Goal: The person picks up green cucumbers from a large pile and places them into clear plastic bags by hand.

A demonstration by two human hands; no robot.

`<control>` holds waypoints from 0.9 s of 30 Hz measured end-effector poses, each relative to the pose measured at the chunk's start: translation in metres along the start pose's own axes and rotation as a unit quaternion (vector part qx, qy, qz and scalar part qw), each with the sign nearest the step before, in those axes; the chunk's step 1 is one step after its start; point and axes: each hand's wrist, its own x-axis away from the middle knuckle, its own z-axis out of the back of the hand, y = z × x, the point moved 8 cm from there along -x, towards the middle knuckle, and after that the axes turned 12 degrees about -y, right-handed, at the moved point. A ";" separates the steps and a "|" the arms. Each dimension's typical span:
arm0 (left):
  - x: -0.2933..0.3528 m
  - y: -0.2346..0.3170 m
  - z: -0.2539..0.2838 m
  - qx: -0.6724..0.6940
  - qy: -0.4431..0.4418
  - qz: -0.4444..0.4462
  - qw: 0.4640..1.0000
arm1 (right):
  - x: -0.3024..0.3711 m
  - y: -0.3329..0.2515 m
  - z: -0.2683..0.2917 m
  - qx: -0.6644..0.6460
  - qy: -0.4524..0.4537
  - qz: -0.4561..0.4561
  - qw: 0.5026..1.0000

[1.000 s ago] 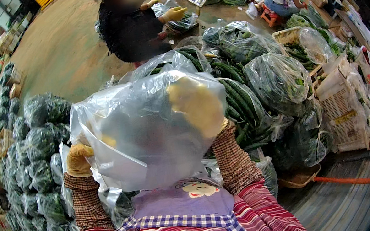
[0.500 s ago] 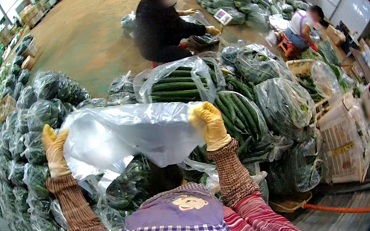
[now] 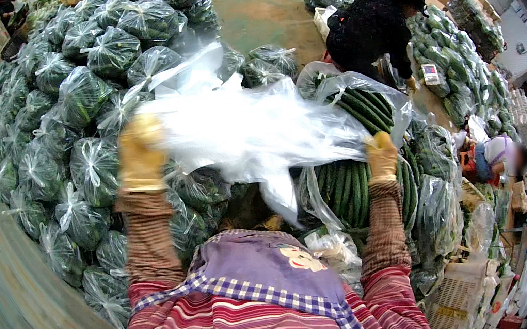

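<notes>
A clear plastic bag is stretched sideways between my two gloved hands, its middle smeared by motion. My left hand, in a yellow glove, is closed on the bag's left end; the fingers are blurred. At the other end, my right hand pinches the edge in a closed yellow glove. Just beyond and below my right hand lie long green cucumbers in a big open clear bag. More cucumbers show under the stretched bag, partly hidden by it.
Tied clear bags of green vegetables are piled high on the left. A person in black crouches beyond the cucumbers, and another person sits at the far right. A plastic crate stands at the lower right.
My view has turned left, so the cucumbers and the people appear farther right. The plastic bag, still between both hands, has gone from hanging fairly smooth to flapping and blurred.
</notes>
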 end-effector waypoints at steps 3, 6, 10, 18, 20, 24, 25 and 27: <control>0.022 0.058 0.008 -0.146 0.030 0.001 0.989 | -0.010 0.013 0.001 0.245 -0.088 -0.148 0.954; -0.003 0.067 -0.046 -0.324 0.048 0.018 0.945 | 0.001 -0.114 -0.038 0.016 -0.175 0.214 0.961; -0.026 0.028 -0.150 -0.668 -0.084 0.102 0.732 | 0.038 -0.271 -0.117 0.048 -0.126 0.355 0.925; 0.073 0.340 -0.128 -0.915 0.264 -0.262 0.157 | -0.020 -0.366 -0.028 0.340 0.305 0.405 0.792; 0.127 0.363 -0.111 -0.910 0.285 -0.196 0.228 | 0.000 -0.370 -0.059 0.391 0.328 0.489 0.708; 0.202 0.254 0.079 -0.861 0.073 0.268 0.426 | -0.013 -0.337 -0.274 0.443 -0.421 0.357 0.706; 0.216 0.193 0.062 -0.640 0.209 0.337 0.658 | -0.016 -0.295 -0.291 0.420 -0.329 0.476 0.699; 0.266 0.170 0.048 -0.500 0.285 0.195 0.794 | -0.006 -0.314 -0.286 0.225 -0.478 0.298 0.795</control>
